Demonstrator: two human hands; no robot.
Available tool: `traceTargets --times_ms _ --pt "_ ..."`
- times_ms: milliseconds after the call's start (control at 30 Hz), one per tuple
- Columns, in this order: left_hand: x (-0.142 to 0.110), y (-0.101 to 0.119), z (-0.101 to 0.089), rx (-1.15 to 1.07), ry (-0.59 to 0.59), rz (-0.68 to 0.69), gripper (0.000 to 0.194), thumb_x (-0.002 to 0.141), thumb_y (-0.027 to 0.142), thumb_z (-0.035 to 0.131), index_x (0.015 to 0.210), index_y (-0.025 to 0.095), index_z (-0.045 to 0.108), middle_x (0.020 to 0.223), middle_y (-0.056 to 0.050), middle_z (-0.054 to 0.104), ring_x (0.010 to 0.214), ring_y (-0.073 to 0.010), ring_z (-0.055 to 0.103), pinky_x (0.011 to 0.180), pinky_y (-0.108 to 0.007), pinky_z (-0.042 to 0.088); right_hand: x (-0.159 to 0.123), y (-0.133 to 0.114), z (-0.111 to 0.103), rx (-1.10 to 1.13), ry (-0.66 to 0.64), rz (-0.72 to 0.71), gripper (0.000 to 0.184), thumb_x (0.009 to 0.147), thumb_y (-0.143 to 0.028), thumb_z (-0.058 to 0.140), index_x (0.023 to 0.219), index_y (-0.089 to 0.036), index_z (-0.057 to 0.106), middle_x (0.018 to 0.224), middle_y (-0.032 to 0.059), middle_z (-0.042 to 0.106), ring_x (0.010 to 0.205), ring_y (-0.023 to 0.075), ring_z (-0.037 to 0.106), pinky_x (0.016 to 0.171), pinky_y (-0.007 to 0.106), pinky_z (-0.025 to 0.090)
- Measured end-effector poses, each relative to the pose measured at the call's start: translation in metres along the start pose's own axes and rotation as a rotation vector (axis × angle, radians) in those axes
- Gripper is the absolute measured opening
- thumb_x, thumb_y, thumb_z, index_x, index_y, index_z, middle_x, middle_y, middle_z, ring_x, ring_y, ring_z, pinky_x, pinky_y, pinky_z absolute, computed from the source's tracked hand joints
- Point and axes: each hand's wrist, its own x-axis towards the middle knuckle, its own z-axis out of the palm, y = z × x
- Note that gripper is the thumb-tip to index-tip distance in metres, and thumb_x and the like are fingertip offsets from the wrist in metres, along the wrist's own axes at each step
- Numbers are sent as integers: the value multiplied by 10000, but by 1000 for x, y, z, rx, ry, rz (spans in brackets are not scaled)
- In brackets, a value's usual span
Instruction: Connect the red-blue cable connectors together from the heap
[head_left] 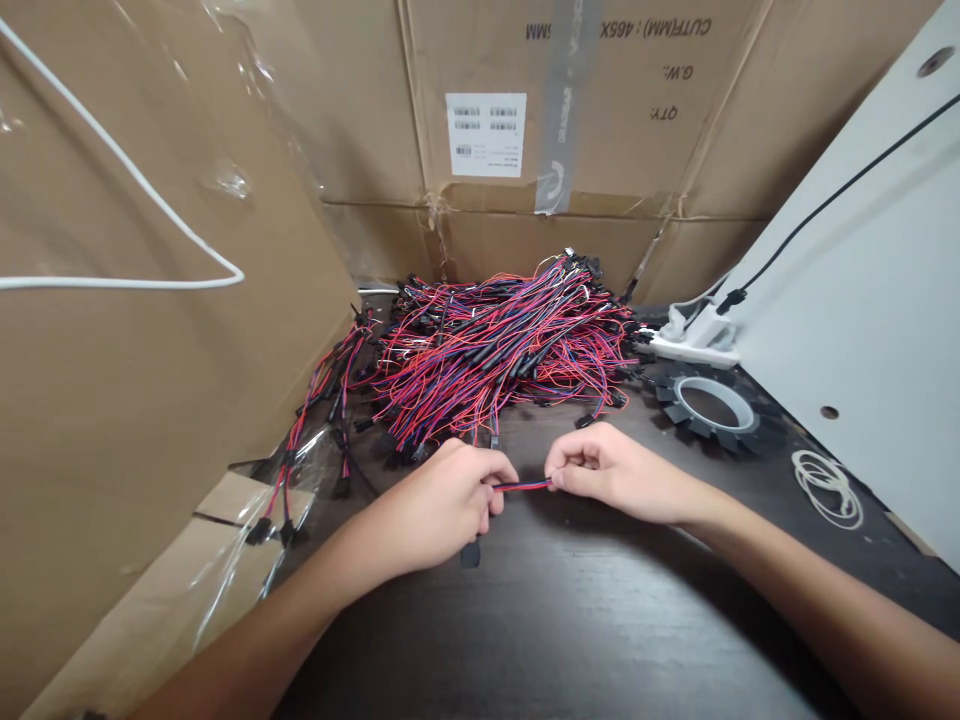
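Hands (442,505) holding wires (523,486), dark table (525,610), cardboard (367,110)

Illumination is moderate and diffuse, apparently from above. The worktop (525,640) shows a broad, soft glare at its near centre; the plastic film (231,184) returns small, bright highlights. A soft shadow lies below the right forearm (780,575). The white panel (885,300) is brightly lit. Fine print on the label (486,135) is illegible. Wide-angle stretching affects the edges.
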Motion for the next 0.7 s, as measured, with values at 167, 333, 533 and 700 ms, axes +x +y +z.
traceTargets --times_ms 167,333,533,700 --pt "1 -1 -1 142 152 17 261 845 97 380 916 158 623 728 -11 602 690 -140 525 683 -263 368 -1 -2 -5 5 56 5 165 780 -260 549 722 -112 592 642 6 530 598 104 424 576 233 318" --pt "0 5 -6 126 136 51 282 909 187 353 960 175 631 683 1 546 652 -137 483 648 -253 337 -1 -3 -10 15 89 -8 176 773 -282 563 707 -122 595 642 10 545 600 108 431 578 237 327" --pt "0 10 -14 -88 64 33 107 780 231 592 844 150 619 584 56 471 543 -83 395 533 -206 306 -5 -6 -15 77 70 -18 203 751 -312 599 686 -120 608 618 1 546 577 97 421 565 235 322" --pt "-3 9 -19 -324 -28 -58 113 748 218 601 814 143 550 548 69 471 480 -58 383 464 -179 297 -7 -6 -17 133 29 -57 195 761 -297 613 703 -111 630 600 -15 535 547 81 399 542 225 308"
